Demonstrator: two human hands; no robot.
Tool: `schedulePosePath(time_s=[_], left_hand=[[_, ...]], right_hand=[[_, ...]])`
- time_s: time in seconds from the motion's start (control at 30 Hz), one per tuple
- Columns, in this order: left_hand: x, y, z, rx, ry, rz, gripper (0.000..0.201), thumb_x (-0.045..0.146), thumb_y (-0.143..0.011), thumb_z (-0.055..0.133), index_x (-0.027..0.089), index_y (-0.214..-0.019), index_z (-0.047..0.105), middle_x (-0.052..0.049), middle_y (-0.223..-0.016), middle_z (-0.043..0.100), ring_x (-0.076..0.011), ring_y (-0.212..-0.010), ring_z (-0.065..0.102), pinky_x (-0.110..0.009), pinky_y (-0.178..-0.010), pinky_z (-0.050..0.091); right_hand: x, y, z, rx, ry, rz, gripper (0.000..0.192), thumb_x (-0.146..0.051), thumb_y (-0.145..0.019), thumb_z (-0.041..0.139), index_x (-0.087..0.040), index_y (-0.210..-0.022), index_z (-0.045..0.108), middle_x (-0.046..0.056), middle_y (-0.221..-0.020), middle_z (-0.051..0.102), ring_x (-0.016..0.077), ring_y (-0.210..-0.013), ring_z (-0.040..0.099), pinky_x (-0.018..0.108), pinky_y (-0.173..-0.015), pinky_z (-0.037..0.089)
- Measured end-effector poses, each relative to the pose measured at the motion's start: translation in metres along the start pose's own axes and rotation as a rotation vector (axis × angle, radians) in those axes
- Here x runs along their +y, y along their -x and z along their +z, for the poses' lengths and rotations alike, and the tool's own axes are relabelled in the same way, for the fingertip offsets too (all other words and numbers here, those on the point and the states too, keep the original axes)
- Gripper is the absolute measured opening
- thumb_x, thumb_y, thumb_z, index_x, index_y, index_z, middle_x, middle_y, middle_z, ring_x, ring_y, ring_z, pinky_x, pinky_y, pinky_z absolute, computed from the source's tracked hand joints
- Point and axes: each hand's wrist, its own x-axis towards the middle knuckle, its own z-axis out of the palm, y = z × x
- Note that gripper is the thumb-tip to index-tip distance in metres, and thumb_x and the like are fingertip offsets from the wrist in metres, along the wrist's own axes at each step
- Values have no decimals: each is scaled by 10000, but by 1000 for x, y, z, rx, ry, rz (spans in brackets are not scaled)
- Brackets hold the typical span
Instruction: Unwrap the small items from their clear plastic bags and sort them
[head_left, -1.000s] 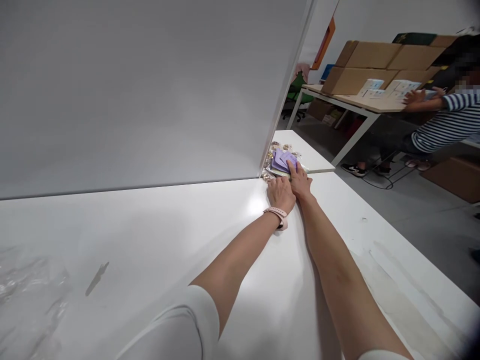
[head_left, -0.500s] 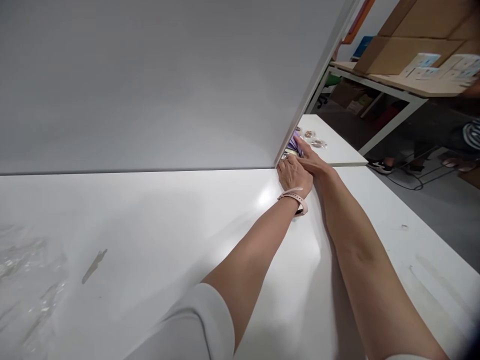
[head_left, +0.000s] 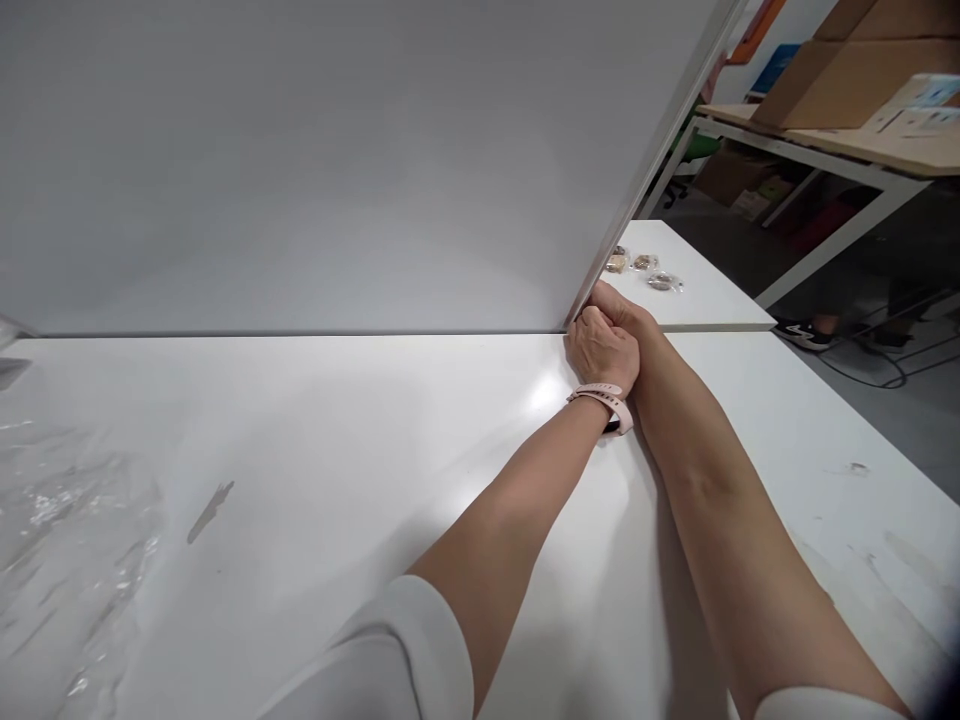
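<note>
My left hand point(head_left: 602, 350), with a pink watch strap point(head_left: 609, 400) on its wrist, is at the right end of a grey upright panel point(head_left: 315, 170). Its fingers are curled in, and whatever lies in them is out of sight. Against it, just beyond and to the right, is my right hand point(head_left: 616, 303). The panel's edge hides that hand's fingers, so their grip does not show. Several small clear packets, one of them a packet point(head_left: 663, 282) with brown contents, lie past the hands on a farther white surface point(head_left: 712, 290).
The panel stands on a white tabletop point(head_left: 315, 450) and blocks the view behind it. Crumpled clear plastic point(head_left: 75, 560) lies at the left. A wooden-topped table point(head_left: 892, 150) bears cardboard boxes point(head_left: 862, 75) at the right. Another person's shoe point(head_left: 802, 333) is on the floor.
A purple item by my right fingers has gone from sight behind the panel. Both hands are bunched closer together at its edge. The view has swung slightly left.
</note>
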Motion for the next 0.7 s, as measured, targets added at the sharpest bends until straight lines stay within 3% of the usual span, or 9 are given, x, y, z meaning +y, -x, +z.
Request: schedulePosePath(time_s=[0.07,0.13,0.23,0.33,0.5,0.6,0.7], left_hand=[[-1,-1,1,0,9,-5,177,81,-893,437,226,-954,517,-105,-1068,661,-266,-1159,568,-392,-1041,407],[-2,-3,2,-29,11,3,184,72,-878,453,236,-933,514,-97,-1052,667,-267,-1154,569,-398,-1042,407],[-5,-6,3,-121,3,41,181,70,-870,475,236,-922,528,-91,-1049,673,-268,-1145,569,-412,-1058,398],[-10,-4,1,-238,-28,143,161,81,-885,482,206,-936,569,-134,-1102,657,-293,-1182,536,-458,-1089,381],[-20,30,-23,-401,-97,358,253,55,-900,440,180,-967,649,-170,-1120,659,-303,-1220,531,-509,-1165,342],[-23,67,-55,-477,-189,412,272,48,-882,473,173,-1017,674,-186,-1209,652,-324,-1324,480,-522,-1204,298],[-21,107,-99,-585,-243,350,249,23,-798,585,191,-941,701,-179,-1167,688,-345,-1274,540,-486,-1150,378]], right_hand=[[-1,1,1,-46,-69,72,247,-401,-928,573,-199,-791,539,11,-691,617,192,-901,597,357,-855,566],[1,7,-2,5,-128,77,301,-437,-977,446,-199,-825,549,36,-750,650,183,-945,608,348,-916,550],[10,34,-14,320,-126,3,410,-460,-997,277,-188,-960,581,80,-952,690,166,-1037,629,329,-994,516],[22,79,-22,572,-9,-71,478,-555,-951,314,-186,-1086,586,120,-1085,675,201,-1099,637,367,-992,525],[29,163,-9,553,249,-110,468,-562,-883,434,-229,-1154,621,124,-1109,681,248,-1055,660,435,-917,564],[26,206,7,541,408,-71,452,-486,-864,458,-222,-1188,628,134,-1181,674,271,-1090,648,477,-968,534],[24,244,23,438,517,-103,504,-456,-885,385,-180,-1249,598,168,-1227,648,300,-1125,619,541,-1022,474]])
